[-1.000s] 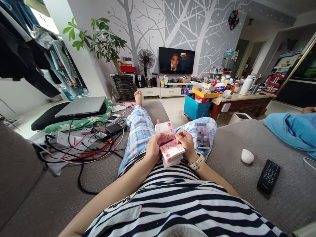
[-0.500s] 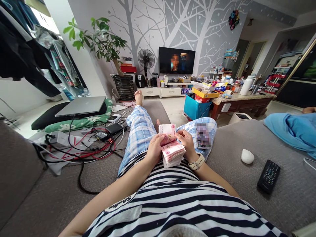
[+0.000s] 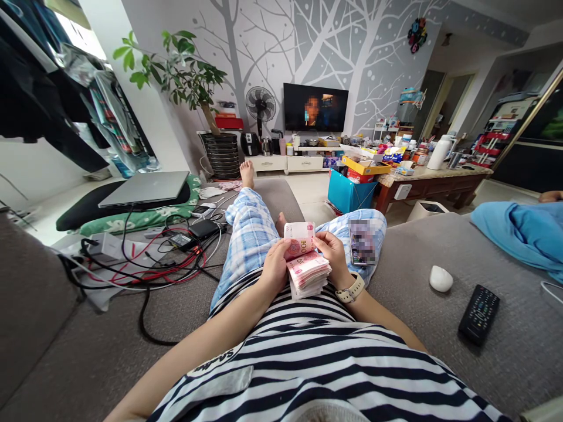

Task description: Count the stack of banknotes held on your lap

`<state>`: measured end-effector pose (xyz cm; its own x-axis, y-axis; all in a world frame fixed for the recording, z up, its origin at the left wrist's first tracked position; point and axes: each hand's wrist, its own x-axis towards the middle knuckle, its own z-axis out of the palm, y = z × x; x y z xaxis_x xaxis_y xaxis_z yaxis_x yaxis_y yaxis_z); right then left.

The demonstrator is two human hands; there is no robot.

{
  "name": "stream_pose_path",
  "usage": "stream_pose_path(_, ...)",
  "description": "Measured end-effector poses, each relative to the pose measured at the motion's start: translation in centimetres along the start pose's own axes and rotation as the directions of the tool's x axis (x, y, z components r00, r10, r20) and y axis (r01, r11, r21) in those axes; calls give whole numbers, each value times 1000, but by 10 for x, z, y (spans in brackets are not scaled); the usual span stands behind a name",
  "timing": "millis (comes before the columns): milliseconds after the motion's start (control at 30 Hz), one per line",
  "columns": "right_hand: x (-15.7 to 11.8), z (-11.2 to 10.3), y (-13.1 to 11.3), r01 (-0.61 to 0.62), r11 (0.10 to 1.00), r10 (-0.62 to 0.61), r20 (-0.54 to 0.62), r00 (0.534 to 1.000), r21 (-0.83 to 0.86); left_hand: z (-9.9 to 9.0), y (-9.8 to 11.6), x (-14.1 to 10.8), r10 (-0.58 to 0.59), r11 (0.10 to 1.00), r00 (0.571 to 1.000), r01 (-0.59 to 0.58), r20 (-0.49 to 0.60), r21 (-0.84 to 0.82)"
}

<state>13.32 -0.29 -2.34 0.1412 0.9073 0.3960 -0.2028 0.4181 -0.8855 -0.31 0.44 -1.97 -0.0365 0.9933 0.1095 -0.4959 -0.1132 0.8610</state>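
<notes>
A thick folded stack of red and white banknotes (image 3: 309,271) is held above my lap, its upper part standing up and its lower ends fanned toward me. My left hand (image 3: 276,264) is closed on the stack's left side, thumb on top. At the right edge, my right hand (image 3: 333,255) pinches the notes between thumb and fingers; a pale watch (image 3: 350,288) is on that wrist. A phone (image 3: 361,243) lies on my right thigh, just right of my right hand.
Tangled cables (image 3: 176,258) and a laptop (image 3: 145,189) lie at left on the sofa. At right are a white mouse (image 3: 440,279), a black remote (image 3: 479,315) and blue cloth (image 3: 519,234). A cluttered low table (image 3: 457,173) stands beyond.
The upper banknotes have shifted slightly right and stand a little differently between my fingers. Both hands keep nearly the same place.
</notes>
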Motion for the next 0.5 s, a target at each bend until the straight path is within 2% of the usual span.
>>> stream_pose_path(233, 0, 0, -2, 11, 998, -14, -48, 999, -58, 0, 0, -1, -30, 999, 999, 30, -16, -20)
stream_pose_path(500, 3, -1, 3, -4, 999, 2, -59, 998, -42, 1, 1, -1, -14, 1000, 1000, 14, -9, -9)
